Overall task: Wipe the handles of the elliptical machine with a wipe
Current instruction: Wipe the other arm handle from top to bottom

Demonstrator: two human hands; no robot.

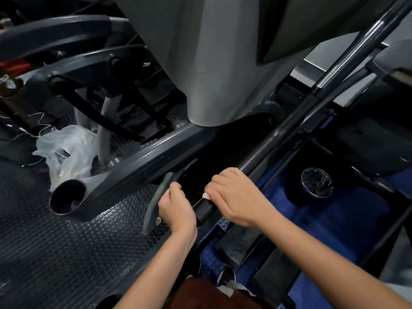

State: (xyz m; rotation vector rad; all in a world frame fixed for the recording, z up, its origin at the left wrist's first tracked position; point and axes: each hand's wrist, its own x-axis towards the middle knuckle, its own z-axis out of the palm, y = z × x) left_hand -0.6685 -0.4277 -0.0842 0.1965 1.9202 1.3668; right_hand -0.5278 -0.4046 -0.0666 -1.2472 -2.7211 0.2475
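A long black handle bar (263,152) of the elliptical runs from the upper right down to the middle. My right hand (234,197) is wrapped over the bar near its lower end, pressing a white wipe (206,195) against it; only a small corner of the wipe shows under my fingers. My left hand (176,208) grips a curved grey inner handle (156,201) just left of the bar's end, fingers curled round it. The bar's black foam end (205,210) shows between my two hands.
The grey console column (214,63) rises ahead. A grey arm ending in a cup holder (66,197) juts left. A crumpled plastic bag (66,152) lies on the studded black floor mat (55,241). Foot pedals (238,244) and blue carpet (334,219) are at right.
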